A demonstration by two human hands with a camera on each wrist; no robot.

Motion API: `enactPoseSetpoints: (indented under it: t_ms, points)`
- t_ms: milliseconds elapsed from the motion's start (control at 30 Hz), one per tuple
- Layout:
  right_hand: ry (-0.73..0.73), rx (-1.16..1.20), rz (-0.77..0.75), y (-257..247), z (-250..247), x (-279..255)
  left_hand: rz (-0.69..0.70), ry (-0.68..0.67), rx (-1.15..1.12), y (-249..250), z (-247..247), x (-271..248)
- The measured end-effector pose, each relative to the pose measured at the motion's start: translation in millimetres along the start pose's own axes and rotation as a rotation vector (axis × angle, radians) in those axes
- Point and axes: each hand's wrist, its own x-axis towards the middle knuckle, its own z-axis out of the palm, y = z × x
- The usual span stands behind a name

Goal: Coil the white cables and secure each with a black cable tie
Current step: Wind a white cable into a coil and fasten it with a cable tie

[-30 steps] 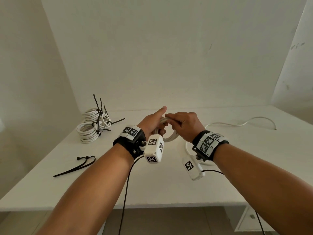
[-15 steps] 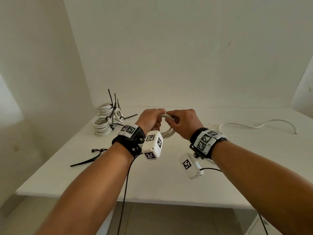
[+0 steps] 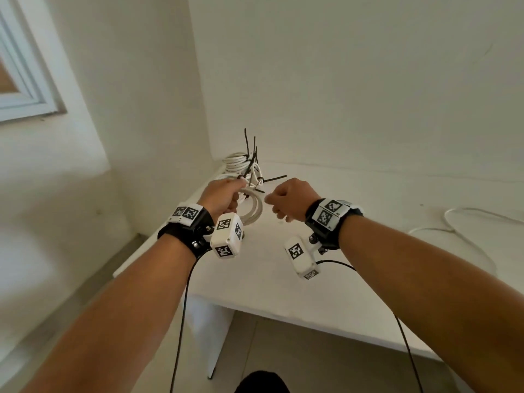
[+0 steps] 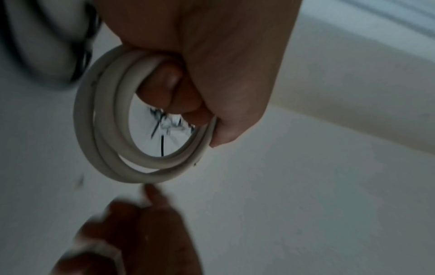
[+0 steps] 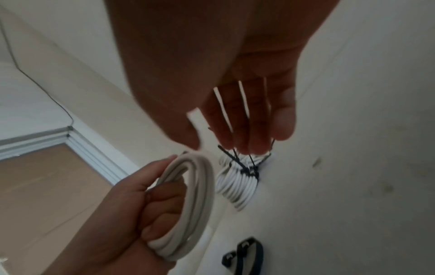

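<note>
My left hand (image 3: 234, 192) grips a small coil of white cable (image 3: 253, 209) in its fist, held up above the table's left part. The left wrist view shows the fingers (image 4: 164, 83) curled through the coil (image 4: 105, 130). My right hand (image 3: 276, 205) hangs just right of the coil and holds nothing. Its fingers (image 5: 247, 121) point loosely forward in the right wrist view, apart from the coil (image 5: 200, 195). Two black cable ties (image 5: 259, 253) lie on the table below. Behind the hands stands a stack of tied white coils (image 3: 241, 165), black tie tails sticking up.
The white table (image 3: 340, 265) fits into a corner between two white walls. A loose white cable (image 3: 431, 229) trails over its right side. A window frame (image 3: 25, 89) is on the left wall. The table's front edge is close to me.
My right hand has let go of the coil and drawn away to the right. The left hand keeps its grip. My view has swung left toward the corner.
</note>
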Motion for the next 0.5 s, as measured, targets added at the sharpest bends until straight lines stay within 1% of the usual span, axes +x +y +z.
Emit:
enactPoseSetpoints:
  t_ms: [67,133,233,367,500]
  points:
    - [-0.074,-0.129,0.047,-7,16,8,-0.021,0.074,0.016,-7,-30,2]
    - [-0.108,-0.245,0.063,-12,32,16,-0.036,0.106,0.007,-12,-52,6]
    - [-0.172,-0.316,0.083,-21,59,30,-0.046,0.138,-0.013,-20,-78,10]
    - [-0.207,-0.421,0.045,-31,77,40,-0.056,0.135,-0.036,-27,-92,11]
    - [-0.232,-0.488,0.039,-35,84,48,-0.048,0.103,-0.039,-31,-91,12]
